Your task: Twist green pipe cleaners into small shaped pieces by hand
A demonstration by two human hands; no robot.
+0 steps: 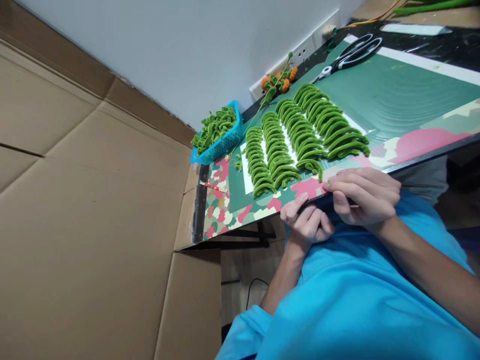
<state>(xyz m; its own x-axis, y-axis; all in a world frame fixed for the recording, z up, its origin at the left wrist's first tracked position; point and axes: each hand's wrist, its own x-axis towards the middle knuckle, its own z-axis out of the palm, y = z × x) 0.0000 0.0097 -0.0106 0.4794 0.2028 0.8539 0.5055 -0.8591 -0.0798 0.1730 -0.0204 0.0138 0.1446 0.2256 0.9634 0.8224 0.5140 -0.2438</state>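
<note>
My left hand (309, 222) is at the table's front edge with its fingers curled in; whatever it may hold is hidden. Just right of it and slightly higher, my right hand (363, 195) has its thumb and fingers drawn together, and I cannot make out anything between them. Its fingertips are close to the end of a fuzzy green stem piece (320, 173). Beyond the hands, several curved green chenille pieces (279, 155) lie in overlapping rows on white sheets (248, 182).
A blue basket (221, 150) of green pieces stands at the back left. Behind the rows lies a green stem with orange flowers (287, 85). Black-handled scissors (348, 57) rest on the green cutting mat (405, 95). Cardboard (93, 200) walls the left side.
</note>
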